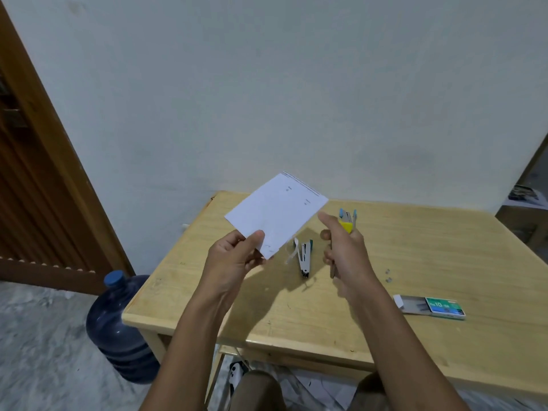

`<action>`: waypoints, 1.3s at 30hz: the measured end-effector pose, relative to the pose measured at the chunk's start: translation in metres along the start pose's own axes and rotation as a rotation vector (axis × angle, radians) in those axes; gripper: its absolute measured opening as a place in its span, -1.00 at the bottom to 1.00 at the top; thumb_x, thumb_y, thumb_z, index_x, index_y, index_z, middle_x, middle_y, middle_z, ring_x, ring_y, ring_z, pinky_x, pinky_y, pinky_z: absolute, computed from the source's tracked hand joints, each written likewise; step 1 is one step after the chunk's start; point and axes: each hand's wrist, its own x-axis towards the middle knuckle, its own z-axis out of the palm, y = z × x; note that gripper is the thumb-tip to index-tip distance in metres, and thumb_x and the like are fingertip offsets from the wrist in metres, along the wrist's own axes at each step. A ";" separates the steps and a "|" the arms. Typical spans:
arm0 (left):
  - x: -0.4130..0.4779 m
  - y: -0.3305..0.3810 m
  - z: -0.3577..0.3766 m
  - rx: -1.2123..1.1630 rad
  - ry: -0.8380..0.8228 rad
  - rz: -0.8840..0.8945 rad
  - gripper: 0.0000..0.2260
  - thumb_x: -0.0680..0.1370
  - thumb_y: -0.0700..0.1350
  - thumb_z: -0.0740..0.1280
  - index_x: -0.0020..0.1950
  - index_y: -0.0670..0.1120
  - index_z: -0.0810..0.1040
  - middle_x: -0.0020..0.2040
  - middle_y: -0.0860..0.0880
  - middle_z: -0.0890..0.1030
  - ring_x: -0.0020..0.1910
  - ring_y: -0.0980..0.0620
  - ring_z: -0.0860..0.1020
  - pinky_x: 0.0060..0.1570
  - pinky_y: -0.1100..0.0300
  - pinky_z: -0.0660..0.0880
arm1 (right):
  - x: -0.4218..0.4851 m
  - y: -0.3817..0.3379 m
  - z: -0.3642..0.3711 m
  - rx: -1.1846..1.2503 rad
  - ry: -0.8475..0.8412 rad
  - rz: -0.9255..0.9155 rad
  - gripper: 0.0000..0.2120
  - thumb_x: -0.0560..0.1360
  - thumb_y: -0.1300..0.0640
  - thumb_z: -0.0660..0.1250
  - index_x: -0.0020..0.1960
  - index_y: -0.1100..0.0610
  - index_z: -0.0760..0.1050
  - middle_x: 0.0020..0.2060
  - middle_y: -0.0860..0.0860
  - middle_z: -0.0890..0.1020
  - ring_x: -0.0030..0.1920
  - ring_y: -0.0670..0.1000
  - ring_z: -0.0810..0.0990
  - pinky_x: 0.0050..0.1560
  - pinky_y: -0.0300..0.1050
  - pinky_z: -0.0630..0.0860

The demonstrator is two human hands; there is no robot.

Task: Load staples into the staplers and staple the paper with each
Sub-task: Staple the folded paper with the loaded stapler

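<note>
My left hand (237,256) pinches the lower corner of a white folded sheet of paper (275,212) and holds it up above the wooden table (415,256). My right hand (345,253) is closed around a yellow stapler (346,225), its top poking out above my fingers. Just behind it stands a blue stapler (350,215), partly hidden by my hand. A white and teal stapler (305,259) lies open on the table between my hands. A green box of staples (436,305) lies slid open to the right.
A few loose staples (389,275) lie on the table right of my right hand. A big blue water bottle (118,330) stands on the floor by the table's left corner. A wooden door (35,173) is at the left, and a white wall rises behind the table.
</note>
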 end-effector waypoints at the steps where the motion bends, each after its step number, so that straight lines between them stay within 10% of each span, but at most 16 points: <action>1: 0.000 0.000 0.003 -0.013 0.018 0.024 -0.86 0.55 -0.22 0.38 -0.22 -0.13 0.55 -0.38 0.05 0.59 -0.44 0.12 0.52 -0.16 0.18 0.52 | -0.002 0.004 0.002 0.000 -0.078 0.017 -0.71 0.38 -0.16 0.42 -0.08 0.01 0.46 -0.28 -0.03 0.43 -0.47 -0.06 0.29 -0.37 -0.15 0.25; 9: -0.002 -0.006 0.027 -0.103 0.144 0.049 -0.89 0.53 -0.08 0.43 -0.19 -0.05 0.60 -0.15 -0.08 0.60 -0.15 0.00 0.51 -0.07 0.14 0.38 | -0.020 0.035 0.023 0.149 -0.622 0.083 -0.54 0.40 -0.16 0.38 0.04 0.14 0.31 -0.20 0.04 0.43 -0.38 -0.04 0.39 -0.30 -0.12 0.35; 14: -0.008 -0.005 0.036 -0.172 0.152 -0.019 -0.83 0.54 -0.08 0.41 -0.17 -0.14 0.53 -0.35 -0.08 0.51 -0.54 -0.02 0.38 -0.57 0.20 0.31 | -0.023 0.031 0.030 0.294 -0.632 0.046 -0.66 0.49 -0.10 0.32 0.05 0.14 0.38 -0.21 0.01 0.46 -0.34 -0.05 0.42 -0.32 -0.16 0.38; 23: -0.015 -0.003 0.048 0.008 0.230 0.123 -0.79 0.58 -0.17 0.36 -0.22 -0.19 0.48 -0.54 0.14 0.49 -0.67 0.17 0.39 -0.66 0.39 0.31 | -0.023 0.031 0.027 0.376 -0.625 0.084 -0.51 0.45 -0.14 0.35 0.23 0.16 0.41 -0.17 0.04 0.41 -0.34 -0.05 0.42 -0.34 -0.18 0.40; 31: -0.017 -0.007 0.047 0.042 0.222 0.136 -0.82 0.57 -0.17 0.38 -0.18 -0.23 0.50 -0.45 0.06 0.48 -0.61 0.20 0.42 -0.60 0.39 0.34 | -0.021 0.030 0.031 0.392 -0.542 0.096 -0.53 0.47 -0.11 0.39 0.22 0.17 0.42 -0.29 0.01 0.44 -0.34 -0.05 0.42 -0.32 -0.17 0.35; 39: -0.009 -0.013 0.037 0.028 0.157 0.064 -0.83 0.53 -0.03 0.43 -0.26 0.00 0.65 -0.27 0.15 0.60 -0.18 0.06 0.48 -0.05 0.12 0.38 | -0.013 0.027 0.025 0.314 -0.447 0.072 -0.66 0.43 -0.08 0.41 0.08 0.13 0.55 -0.27 -0.01 0.55 -0.34 -0.08 0.47 -0.36 -0.28 0.44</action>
